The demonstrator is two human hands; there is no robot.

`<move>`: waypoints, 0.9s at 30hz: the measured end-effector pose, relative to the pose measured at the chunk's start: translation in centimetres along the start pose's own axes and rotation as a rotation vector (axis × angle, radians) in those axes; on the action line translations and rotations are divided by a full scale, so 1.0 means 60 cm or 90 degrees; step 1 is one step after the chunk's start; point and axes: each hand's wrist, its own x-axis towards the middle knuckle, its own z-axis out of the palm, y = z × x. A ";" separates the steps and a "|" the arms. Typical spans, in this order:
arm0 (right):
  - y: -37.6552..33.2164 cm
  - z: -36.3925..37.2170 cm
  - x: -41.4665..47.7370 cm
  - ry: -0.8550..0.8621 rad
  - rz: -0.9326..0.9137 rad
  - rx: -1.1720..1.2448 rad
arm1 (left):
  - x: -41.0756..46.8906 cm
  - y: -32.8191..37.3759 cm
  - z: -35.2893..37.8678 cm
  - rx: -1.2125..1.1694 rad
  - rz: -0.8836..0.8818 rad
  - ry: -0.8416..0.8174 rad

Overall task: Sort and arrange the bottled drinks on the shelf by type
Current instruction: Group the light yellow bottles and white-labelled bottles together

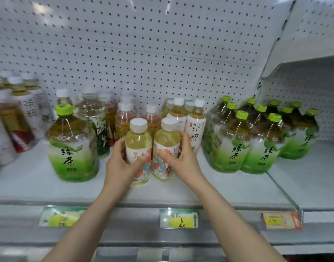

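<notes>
Both bare forearms reach in: left hand (pixel 122 159) grips a white-capped, floral-label pale tea bottle (pixel 138 148); right hand (pixel 178 155) grips its matching twin bottle (pixel 165 146) just beside it.

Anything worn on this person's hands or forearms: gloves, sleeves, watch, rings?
Nothing visible. The left hand and right hand are bare, without gloves, and both forearms are uncovered to the frame's bottom edge. No sleeve, watch or bracelet shows; rings cannot be made out.

Head camera looks forward and down, close to the shelf (pixel 181 191).
</notes>
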 end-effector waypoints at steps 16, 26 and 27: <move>-0.024 -0.127 0.100 0.046 0.044 -0.302 | -0.018 0.019 0.027 0.164 -0.020 0.059; -0.034 -0.221 -0.036 0.139 0.044 -0.353 | -0.015 0.018 0.014 0.135 -0.038 0.018; -0.033 -0.226 -0.039 0.152 0.050 -0.358 | -0.015 0.020 0.015 0.126 -0.037 0.017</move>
